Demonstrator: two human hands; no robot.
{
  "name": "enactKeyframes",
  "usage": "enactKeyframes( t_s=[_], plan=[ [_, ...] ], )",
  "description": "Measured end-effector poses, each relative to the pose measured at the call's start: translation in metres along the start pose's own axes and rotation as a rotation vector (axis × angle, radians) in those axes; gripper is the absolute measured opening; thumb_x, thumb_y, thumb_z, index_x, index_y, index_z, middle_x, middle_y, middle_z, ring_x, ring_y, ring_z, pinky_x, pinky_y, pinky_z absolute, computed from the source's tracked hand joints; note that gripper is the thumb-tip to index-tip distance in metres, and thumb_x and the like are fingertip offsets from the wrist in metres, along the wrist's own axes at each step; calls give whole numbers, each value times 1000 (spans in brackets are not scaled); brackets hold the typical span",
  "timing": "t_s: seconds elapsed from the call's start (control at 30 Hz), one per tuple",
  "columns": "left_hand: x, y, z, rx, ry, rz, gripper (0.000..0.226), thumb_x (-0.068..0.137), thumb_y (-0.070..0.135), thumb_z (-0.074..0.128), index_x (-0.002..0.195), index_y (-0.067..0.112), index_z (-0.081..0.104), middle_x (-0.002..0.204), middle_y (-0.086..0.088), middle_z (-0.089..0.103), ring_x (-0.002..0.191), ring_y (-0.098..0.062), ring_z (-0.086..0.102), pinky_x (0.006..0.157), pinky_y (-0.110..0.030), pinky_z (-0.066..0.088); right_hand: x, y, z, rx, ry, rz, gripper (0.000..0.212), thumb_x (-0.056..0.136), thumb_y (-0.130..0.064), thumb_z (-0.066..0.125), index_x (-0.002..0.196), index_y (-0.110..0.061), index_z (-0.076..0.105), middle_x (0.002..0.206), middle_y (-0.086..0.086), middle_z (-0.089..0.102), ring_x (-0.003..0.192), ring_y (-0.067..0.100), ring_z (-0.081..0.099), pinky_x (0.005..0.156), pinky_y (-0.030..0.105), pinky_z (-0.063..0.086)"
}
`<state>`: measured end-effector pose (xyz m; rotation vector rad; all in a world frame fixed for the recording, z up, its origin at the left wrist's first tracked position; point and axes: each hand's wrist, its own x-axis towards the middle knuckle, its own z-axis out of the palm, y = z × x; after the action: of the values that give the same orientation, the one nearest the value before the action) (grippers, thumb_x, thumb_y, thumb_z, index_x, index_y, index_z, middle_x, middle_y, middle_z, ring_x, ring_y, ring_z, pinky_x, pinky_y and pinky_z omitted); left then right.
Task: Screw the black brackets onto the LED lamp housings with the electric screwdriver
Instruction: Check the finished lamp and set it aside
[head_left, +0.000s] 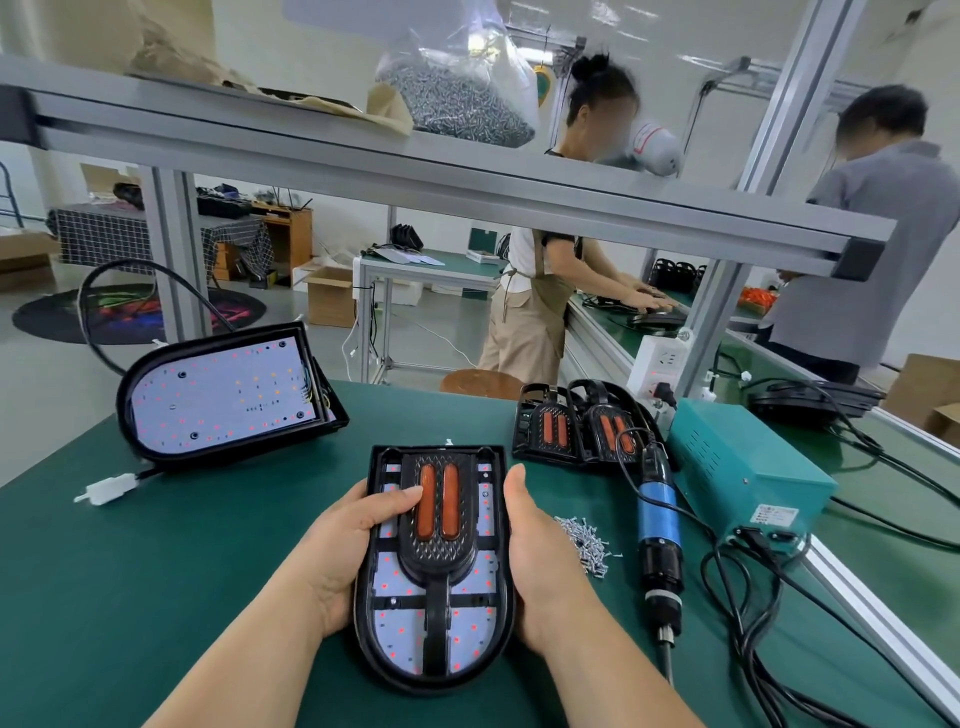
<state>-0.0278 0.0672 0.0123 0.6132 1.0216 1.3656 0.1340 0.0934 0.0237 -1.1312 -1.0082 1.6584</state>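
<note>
Left hand (358, 545) and right hand (540, 566) grip the LED lamp housing (375, 670) between them, thumb pressing the black bracket (439, 560), best seated square; electric screwdriver (657, 525) lies beyond the right hand.

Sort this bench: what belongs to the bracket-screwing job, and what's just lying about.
Job:
lamp housing with black bracket, held by left hand and right hand
electric screwdriver
loose screws
teal power supply
spare brackets
second housing

Lying about:
brown paper
wooden stool
cardboard box
</note>
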Motion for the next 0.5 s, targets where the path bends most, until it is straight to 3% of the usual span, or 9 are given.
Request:
enactKeyframes(
  t_s=[0.13, 0.3, 0.4, 0.5],
  plan=[
    [-2, 1, 2, 26, -17, -7, 53, 72, 17, 74, 122, 3, 62, 110, -27, 71, 86, -39, 72, 82, -55, 58, 0, -1, -1, -21, 43, -18, 58, 102, -56, 36, 87, -23, 82, 96, 8, 78, 89, 26, 75, 85, 40, 58],
    [-4, 3, 2, 74, -55, -24, 54, 70, 20, 73, 122, 8, 62, 110, -25, 71, 87, -38, 71, 90, -58, 55, -1, 0, 1, 59, 59, 3, 59, 103, -48, 40, 89, -6, 79, 95, 15, 77, 86, 33, 75, 82, 45, 59],
    [-5, 4, 1, 77, -77, -35, 56, 71, 23, 72, 124, 5, 62, 113, -27, 70, 89, -37, 70, 92, -58, 54, -3, -1, 1, 43, 46, -21, 62, 104, -49, 36, 87, -9, 80, 96, 12, 77, 87, 30, 75, 78, 40, 60],
    [-6, 6, -1, 50, -101, -63, 60, 64, 33, 74, 115, 2, 70, 106, -25, 72, 81, -35, 72, 83, -51, 58, -5, -2, 3, 35, 19, -64, 59, 105, -48, 34, 91, -14, 80, 100, 12, 77, 91, 29, 75, 72, 35, 60]
  ],
)
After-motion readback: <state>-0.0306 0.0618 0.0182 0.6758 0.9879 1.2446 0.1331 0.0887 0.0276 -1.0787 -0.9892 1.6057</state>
